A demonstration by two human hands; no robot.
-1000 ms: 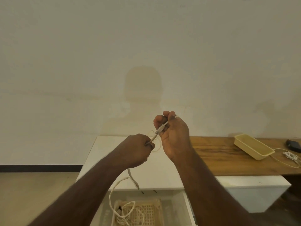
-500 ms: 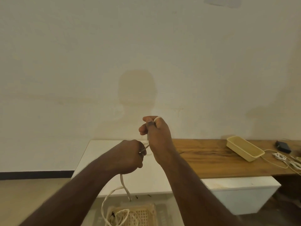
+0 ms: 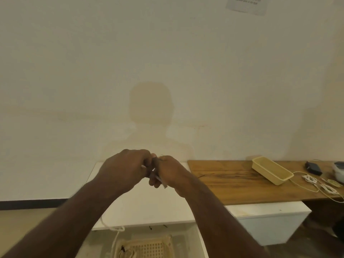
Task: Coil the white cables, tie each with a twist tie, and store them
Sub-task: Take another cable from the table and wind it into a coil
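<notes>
The white cable (image 3: 155, 175) shows only as a short pale stretch between the two hands, held up in the air over the white table (image 3: 149, 211); below the left forearm a further length of it (image 3: 113, 229) hangs down past the table's front edge toward the woven basket (image 3: 147, 247) in the drawer beneath. The left hand (image 3: 124, 170) has its fingers curled round the cable, knuckles up. The right hand (image 3: 169, 172) is curled against it, fingers folded in and pinching the same short stretch; whether a twist tie is also in that grip cannot be told through the blur.

Half a second ago the right hand stood higher than the left, thumb raised with a loop of cable over it, and the hands were a little apart. Now the right hand has dropped level with the left and the two are pressed together, fingertips touching. The dangling cable, which then hung in plain view below the left hand, is now mostly hidden behind the left forearm.

To the right, on the wooden table (image 3: 232, 183), a pale yellow tray (image 3: 271, 170) lies at an angle. Beside it are more white cables (image 3: 316, 183), some coiled, and a dark small object (image 3: 313, 167) near the wall. A paper notice (image 3: 245, 4) is on the wall above.
</notes>
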